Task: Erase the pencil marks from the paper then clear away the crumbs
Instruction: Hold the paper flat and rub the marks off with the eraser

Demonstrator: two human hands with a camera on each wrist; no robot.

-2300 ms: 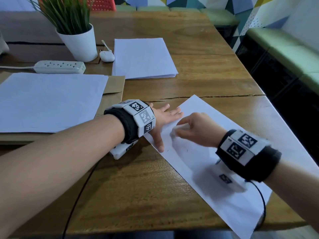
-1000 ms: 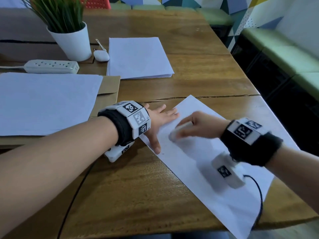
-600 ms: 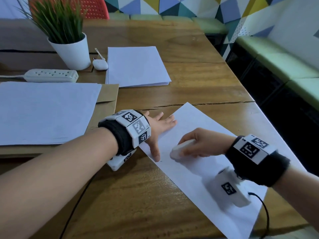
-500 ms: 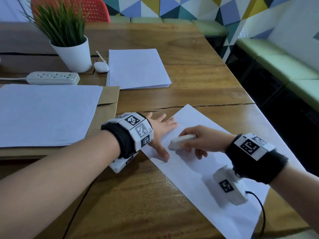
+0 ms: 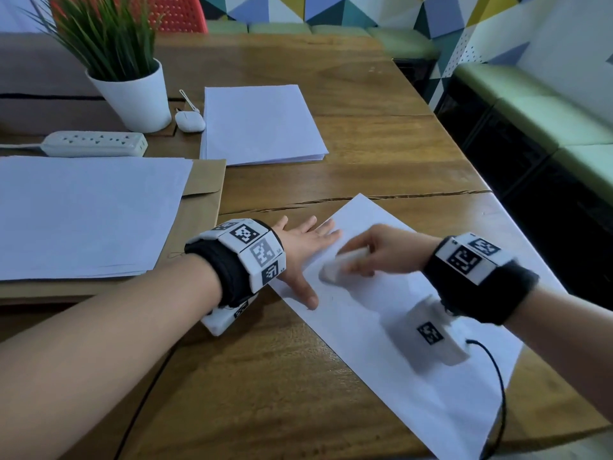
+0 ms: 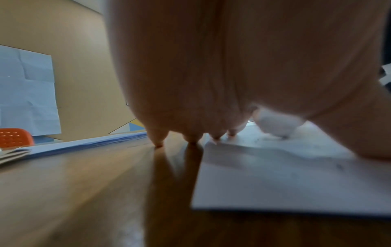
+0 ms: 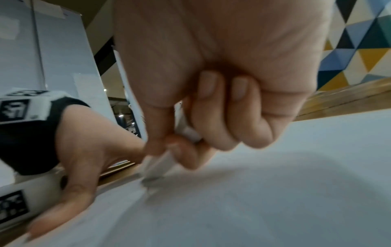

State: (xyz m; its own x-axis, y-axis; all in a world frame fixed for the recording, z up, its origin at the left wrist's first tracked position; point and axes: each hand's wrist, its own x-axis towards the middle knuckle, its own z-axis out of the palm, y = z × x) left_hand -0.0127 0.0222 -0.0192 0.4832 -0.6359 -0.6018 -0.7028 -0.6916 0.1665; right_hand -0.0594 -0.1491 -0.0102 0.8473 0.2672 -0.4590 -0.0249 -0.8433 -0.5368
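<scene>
A white sheet of paper lies slanted near the table's right front edge, with faint pencil marks beside my left thumb. My left hand lies flat with fingers spread, pressing the sheet's left edge; in the left wrist view the fingertips rest on the paper and the wood. My right hand pinches a white eraser whose tip touches the sheet, blurred by motion. The right wrist view shows the eraser between thumb and fingers of the right hand, on the paper.
A stack of white paper lies further back, and a larger stack on a brown envelope sits at left. A potted plant, a power strip and an earbud case stand at back left. The table edge runs along the right.
My right hand has kept rubbing the eraser back and forth over the same patch beside my left thumb. The left hand has stayed pressed on the sheet's edge.
</scene>
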